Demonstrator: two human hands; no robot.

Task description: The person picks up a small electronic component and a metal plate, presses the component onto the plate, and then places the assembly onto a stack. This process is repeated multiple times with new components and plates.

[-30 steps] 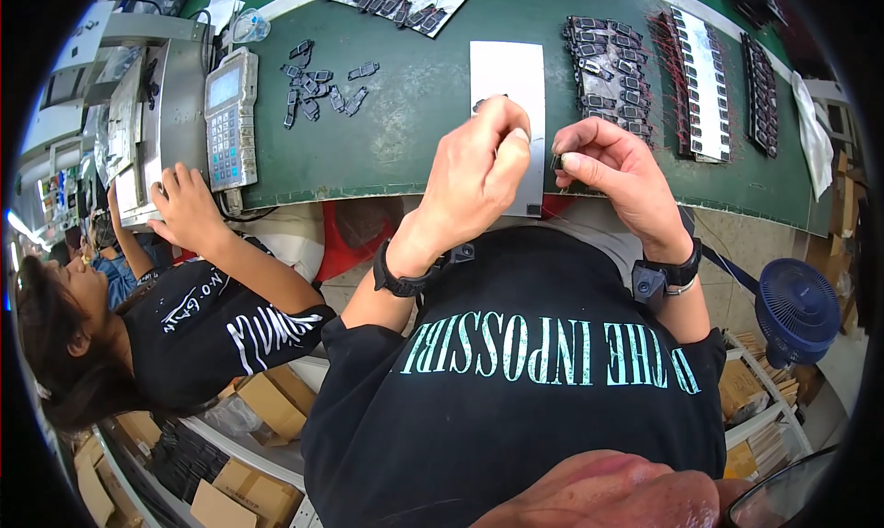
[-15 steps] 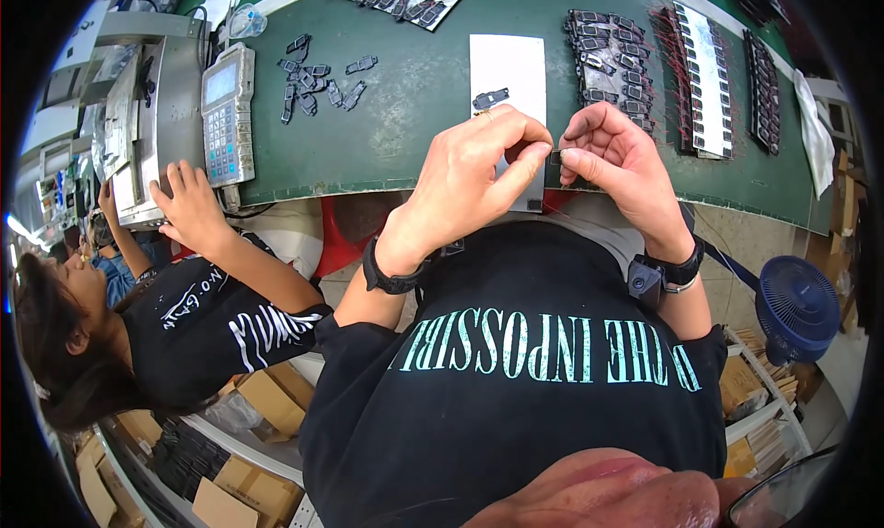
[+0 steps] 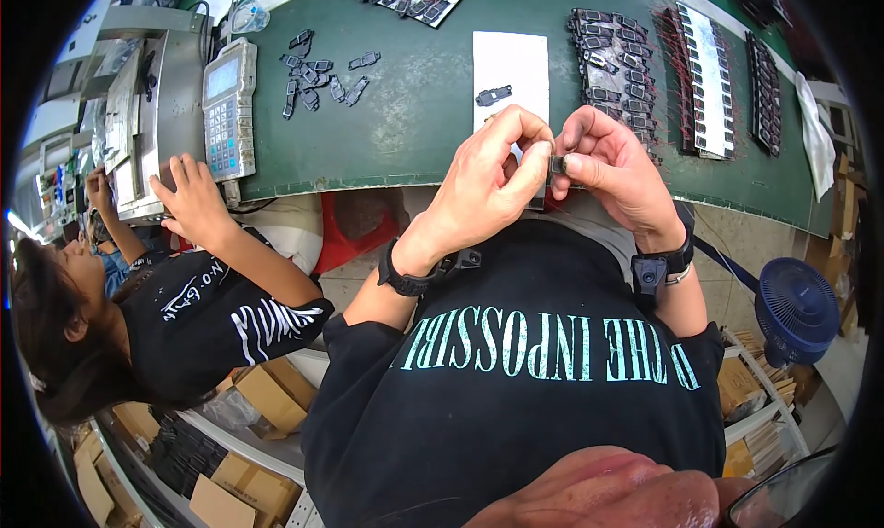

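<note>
Just over the table's near edge, my two hands meet fingertip to fingertip. The thumb and forefinger of my right hand (image 3: pixel 622 178) pinch a small dark rectangular part (image 3: pixel 557 164). My left hand (image 3: pixel 488 176) is also closed in a pinch at that part's left side; what lies between its fingertips is hidden. Beyond my left hand lies a white board (image 3: pixel 511 57), bearing one small black module (image 3: pixel 494 96). The board's near end is covered by my hands.
Several loose black modules (image 3: pixel 313 72) lie left on the green table (image 3: pixel 414 95). Rows of modules (image 3: pixel 615 63) and a red-wired strip (image 3: pixel 704 86) stand right. A keypad device (image 3: pixel 227 114) and a co-worker's hand (image 3: pixel 195 201) are left. A blue fan (image 3: pixel 796 309) stands right.
Both my hands have stayed together; the left has shifted slightly right and its wrist has turned. The dark part shows more clearly between the fingertips. The co-worker's hand has moved little.
</note>
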